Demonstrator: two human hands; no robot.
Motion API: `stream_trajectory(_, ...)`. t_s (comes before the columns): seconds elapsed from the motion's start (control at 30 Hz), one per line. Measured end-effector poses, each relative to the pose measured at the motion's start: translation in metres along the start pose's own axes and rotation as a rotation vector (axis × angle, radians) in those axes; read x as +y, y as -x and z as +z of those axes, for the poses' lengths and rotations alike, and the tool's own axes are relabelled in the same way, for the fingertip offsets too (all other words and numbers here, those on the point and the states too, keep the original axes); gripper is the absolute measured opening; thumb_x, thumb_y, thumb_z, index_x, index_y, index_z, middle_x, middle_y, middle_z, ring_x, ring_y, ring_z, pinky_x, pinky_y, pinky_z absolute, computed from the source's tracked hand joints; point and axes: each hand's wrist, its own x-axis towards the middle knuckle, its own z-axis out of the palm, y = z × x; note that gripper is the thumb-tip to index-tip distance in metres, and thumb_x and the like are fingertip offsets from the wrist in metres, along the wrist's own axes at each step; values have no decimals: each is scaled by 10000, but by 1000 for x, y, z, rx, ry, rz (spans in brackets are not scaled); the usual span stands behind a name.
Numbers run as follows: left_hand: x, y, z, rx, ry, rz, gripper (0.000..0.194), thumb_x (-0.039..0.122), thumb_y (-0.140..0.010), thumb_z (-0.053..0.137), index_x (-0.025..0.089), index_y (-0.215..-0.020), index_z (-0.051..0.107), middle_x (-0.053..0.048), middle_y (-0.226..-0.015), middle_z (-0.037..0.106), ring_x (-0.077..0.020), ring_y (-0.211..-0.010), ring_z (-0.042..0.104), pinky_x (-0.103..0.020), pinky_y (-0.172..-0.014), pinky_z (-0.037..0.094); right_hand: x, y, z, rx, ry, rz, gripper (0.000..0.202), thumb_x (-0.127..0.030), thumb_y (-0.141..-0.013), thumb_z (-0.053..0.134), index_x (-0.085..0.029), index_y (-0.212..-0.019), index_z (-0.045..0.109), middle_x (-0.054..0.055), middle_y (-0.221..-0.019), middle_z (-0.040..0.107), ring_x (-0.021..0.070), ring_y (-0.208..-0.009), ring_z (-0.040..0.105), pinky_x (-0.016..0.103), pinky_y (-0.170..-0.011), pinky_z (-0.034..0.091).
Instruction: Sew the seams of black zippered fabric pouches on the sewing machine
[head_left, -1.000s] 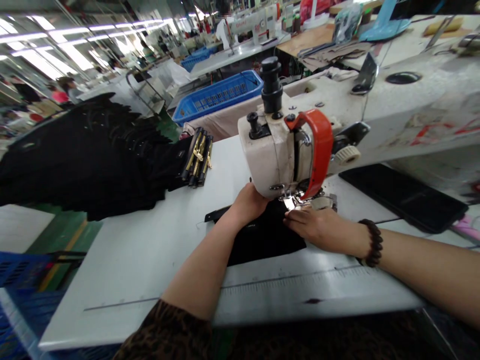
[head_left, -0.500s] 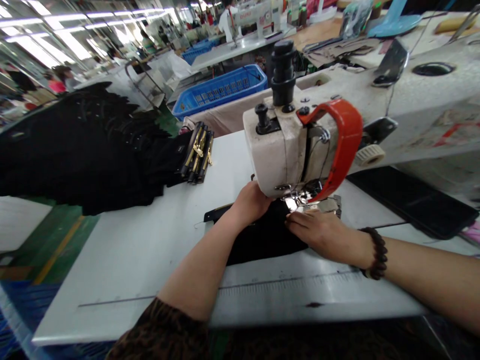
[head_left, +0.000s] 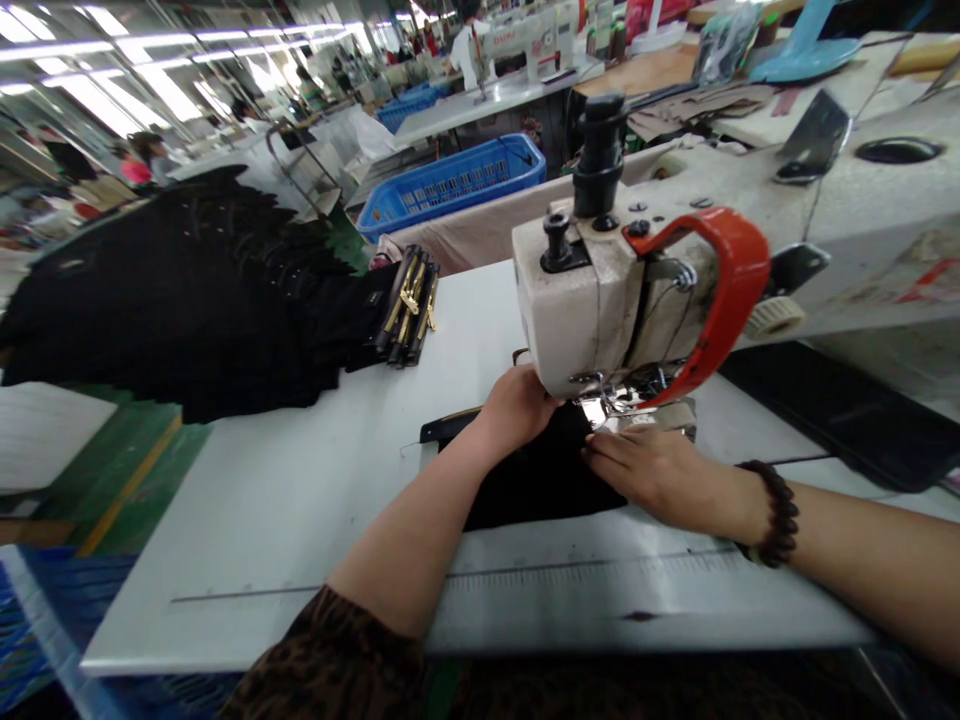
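A piece of black fabric [head_left: 536, 485] lies flat on the sewing table, its inner edge under the needle area of the sewing machine [head_left: 577, 310]. A dark strip with a gold line [head_left: 454, 420] runs along its left end. My left hand [head_left: 517, 408] is closed on the fabric left of the presser foot [head_left: 596, 412]; its fingertips are partly hidden by the machine head. Just right of the foot, my right hand [head_left: 649, 470] has its fingers pressed together on the fabric's edge. A dark beaded bracelet [head_left: 776, 515] circles the right wrist.
Stacked black pieces [head_left: 187, 300] spread over the table's left side, with gold-pull zippers [head_left: 409, 305] at their end. Behind the table stands a blue basket [head_left: 457, 185]. A dark flat phone-like object [head_left: 847, 415] lies at right. A ruler scale [head_left: 525, 575] marks the front edge.
The whole view has shifted slightly, so everything sits a little farther right. Both hands keep nearly the same place on the fabric beside the presser foot.
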Motion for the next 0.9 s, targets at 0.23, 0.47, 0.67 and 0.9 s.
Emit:
stream_trajectory(0.23, -7, -4, -3, -18, 28, -71, 152, 114, -774, 546, 135, -883, 650, -105, -978, 658, -254, -993, 581, -336, -860, 453, 2, -2, 2, -35, 47, 148, 275, -15, -790, 389, -106, -918, 615, 119, -906, 612, 181, -713, 567, 281, -606, 463)
stream_trajectory(0.47, -14, -2, -16, -62, 51, -122, 90, 119, -767, 564, 114, -775, 653, -104, -898, 675, -228, -851, 612, -331, -792, 475, 6, -8, 6, -64, 34, 68, 286, 11, -772, 387, -94, -901, 620, 128, -915, 621, 205, -783, 579, 320, -668, 477)
stream_trajectory(0.67, -11, -2, -14, -30, 76, -143, 93, 139, -779, 567, 133, -813, 653, -84, -921, 675, -215, -896, 602, -313, -809, 467, 6, -4, 6, -31, 4, 59, 300, 5, -784, 358, -108, -884, 618, 120, -884, 624, 181, -743, 575, 300, -650, 473)
stream_trajectory(0.9, -8, 2, -10, 11, 82, -152, 99, 149, -743, 613, 161, -832, 654, -66, -904, 680, -222, -929, 599, -333, -846, 460, 4, -3, 2, -23, -55, 34, 311, -7, -811, 334, -120, -873, 617, 114, -859, 619, 159, -719, 571, 268, -616, 463)
